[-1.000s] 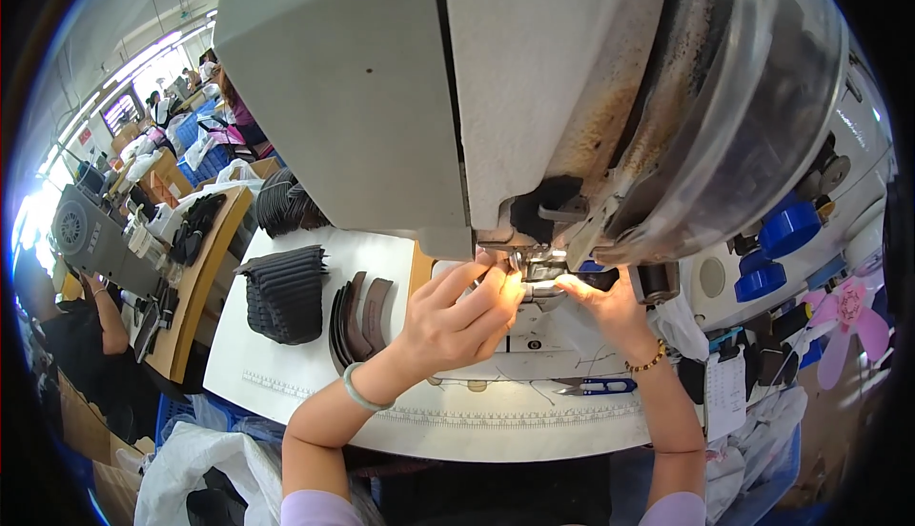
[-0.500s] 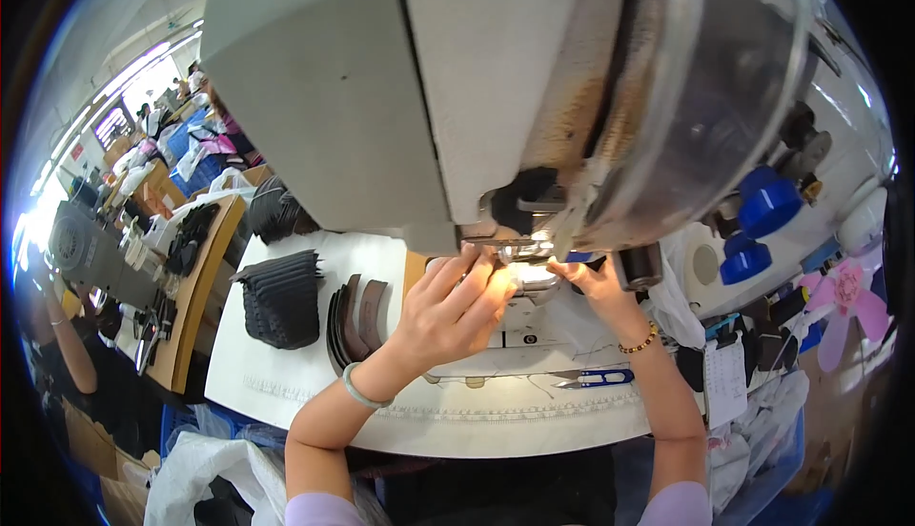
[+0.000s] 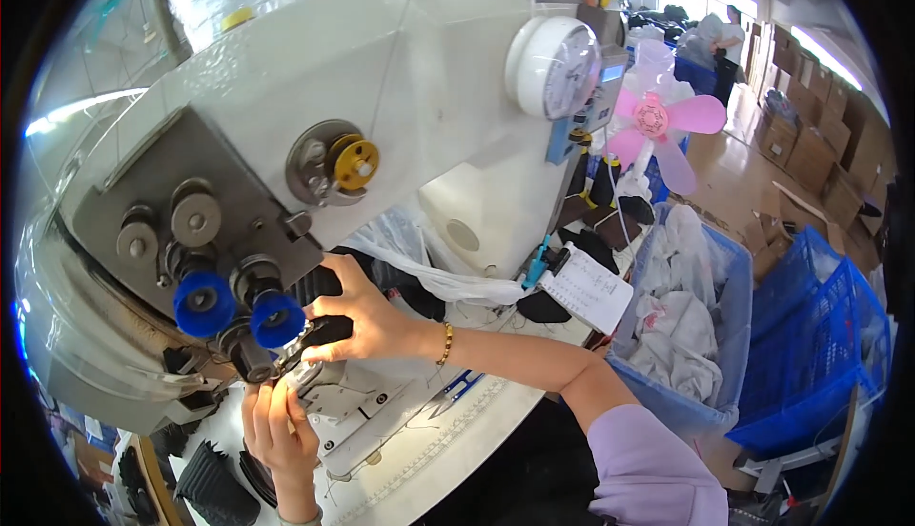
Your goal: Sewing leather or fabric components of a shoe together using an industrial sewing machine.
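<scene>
Under the head of a white sewing machine (image 3: 410,59), my left hand (image 3: 276,431) reaches up to the needle area. Its fingers are pressed together against the metal presser foot (image 3: 303,375), and what they pinch is hidden. My right hand (image 3: 376,321), with a beaded bracelet at the wrist, comes in from the other side. Its thumb and fingers are spread beside the needle area; something dark shows between them, and I cannot tell whether they touch it. Two blue tension knobs (image 3: 205,304) sit just above the hands. Thread snips (image 3: 457,393) with blue handles lie on the table.
A stack of black ribbed pieces (image 3: 214,488) lies left of my left hand. Rightward are a notepad (image 3: 588,288), a pink fan (image 3: 651,116), a blue bin (image 3: 734,335) with white bags and a blue crate (image 3: 820,335). Cardboard boxes (image 3: 810,97) line the far right.
The view has swung to the right, bringing the machine's side, fan and bins into sight. Both hands are still at the needle area; the right hand's fingers now curve around beside it.
</scene>
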Motion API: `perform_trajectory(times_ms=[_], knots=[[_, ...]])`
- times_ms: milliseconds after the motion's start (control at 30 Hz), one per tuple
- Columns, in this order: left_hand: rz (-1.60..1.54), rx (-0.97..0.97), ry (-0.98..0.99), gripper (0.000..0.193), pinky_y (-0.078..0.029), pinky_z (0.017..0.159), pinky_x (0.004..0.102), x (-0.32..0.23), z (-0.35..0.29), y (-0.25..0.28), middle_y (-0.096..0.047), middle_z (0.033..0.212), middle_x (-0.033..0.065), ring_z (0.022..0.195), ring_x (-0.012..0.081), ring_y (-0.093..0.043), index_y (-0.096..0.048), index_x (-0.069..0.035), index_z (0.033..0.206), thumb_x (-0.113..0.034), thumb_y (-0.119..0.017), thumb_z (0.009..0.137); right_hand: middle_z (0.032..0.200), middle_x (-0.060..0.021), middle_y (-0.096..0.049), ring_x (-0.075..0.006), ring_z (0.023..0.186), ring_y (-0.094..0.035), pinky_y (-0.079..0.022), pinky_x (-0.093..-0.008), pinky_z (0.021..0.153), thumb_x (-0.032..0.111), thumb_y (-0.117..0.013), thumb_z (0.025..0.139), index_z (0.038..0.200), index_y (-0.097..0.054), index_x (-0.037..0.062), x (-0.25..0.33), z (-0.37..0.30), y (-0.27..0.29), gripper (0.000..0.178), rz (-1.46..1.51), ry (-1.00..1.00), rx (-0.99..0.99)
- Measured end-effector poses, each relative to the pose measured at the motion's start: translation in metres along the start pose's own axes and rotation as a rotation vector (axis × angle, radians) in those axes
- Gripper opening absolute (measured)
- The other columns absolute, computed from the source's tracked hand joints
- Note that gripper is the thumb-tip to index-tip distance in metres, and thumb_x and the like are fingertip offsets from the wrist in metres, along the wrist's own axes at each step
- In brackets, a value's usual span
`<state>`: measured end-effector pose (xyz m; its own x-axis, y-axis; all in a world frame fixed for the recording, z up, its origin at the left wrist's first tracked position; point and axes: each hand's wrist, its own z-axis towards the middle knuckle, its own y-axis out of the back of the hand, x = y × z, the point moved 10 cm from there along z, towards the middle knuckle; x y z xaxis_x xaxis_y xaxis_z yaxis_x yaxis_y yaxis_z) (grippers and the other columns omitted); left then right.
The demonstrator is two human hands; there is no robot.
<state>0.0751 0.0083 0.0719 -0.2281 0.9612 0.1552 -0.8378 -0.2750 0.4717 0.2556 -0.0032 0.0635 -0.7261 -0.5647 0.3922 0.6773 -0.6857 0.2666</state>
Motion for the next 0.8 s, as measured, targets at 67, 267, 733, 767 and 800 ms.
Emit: perform_trajectory(times_ms=[67, 267, 733, 767, 800], knots=[[0.007, 0.006, 0.000, 0.016, -0.052, 0.079, 0.0453, 0.005, -0.006, 0.000, -0.064, 0.101, 0.0194, 0.092, 0.0411, -0.063, -0.062, 0.004, 0.104, 0.000, -0.064, 0.088, 0.139, -0.0207, -0.037, -0.0394, 0.127, -0.035, -0.028, -0.0479, 0.109, 0.038, -0.084, 0.070, 0.099, -0.069, 0.0102, 0.003, 0.000, 0.000, 0.043, -0.004, -0.002, -0.003], [0.004, -0.025, 0.062, 0.017, -0.050, 0.086, 0.0468, 0.023, -0.021, -0.001, -0.064, 0.106, 0.0186, 0.099, 0.0408, -0.063, -0.062, 0.003, 0.106, -0.008, -0.063, 0.092, 0.132, -0.0146, -0.048, -0.0208, 0.123, -0.048, -0.041, -0.0325, 0.103, 0.024, -0.077, 0.082, 0.131, -0.050, -0.0008, -0.053, -0.024, -0.009, 0.061, 0.769, -0.764, 0.031], [-1.031, 0.386, 1.117, 0.043, -0.049, 0.096, 0.0351, -0.037, -0.125, -0.010, -0.063, 0.122, 0.0150, 0.110, 0.0238, -0.062, -0.054, 0.007, 0.128, 0.006, -0.062, 0.086, 0.101, -0.0139, -0.055, -0.0267, 0.088, -0.057, -0.046, -0.0371, 0.074, 0.012, -0.063, 0.089, 0.141, -0.045, 0.0048, 0.090, -0.157, -0.030, 0.056, 0.500, -0.474, 0.323], [-1.122, 0.376, 1.142, 0.040, -0.049, 0.093, 0.0342, -0.048, -0.129, -0.014, -0.064, 0.120, 0.0142, 0.108, 0.0219, -0.062, -0.056, 0.007, 0.125, 0.006, -0.064, 0.086, 0.096, -0.0141, -0.052, -0.0316, 0.081, -0.056, -0.047, -0.0369, 0.074, 0.006, -0.064, 0.079, 0.148, -0.041, 0.0140, 0.099, -0.165, -0.030, 0.073, 0.544, -0.258, 0.411], [-1.203, 0.353, 1.169, 0.038, -0.050, 0.091, 0.0334, -0.051, -0.135, -0.019, -0.065, 0.117, 0.0134, 0.107, 0.0200, -0.062, -0.058, 0.007, 0.122, 0.005, -0.067, 0.085, 0.098, -0.0127, -0.052, -0.0302, 0.076, -0.056, -0.049, -0.0369, 0.073, 0.004, -0.063, 0.069, 0.148, -0.042, 0.0160, 0.109, -0.156, -0.022, 0.083, 0.436, -0.175, 0.442]])
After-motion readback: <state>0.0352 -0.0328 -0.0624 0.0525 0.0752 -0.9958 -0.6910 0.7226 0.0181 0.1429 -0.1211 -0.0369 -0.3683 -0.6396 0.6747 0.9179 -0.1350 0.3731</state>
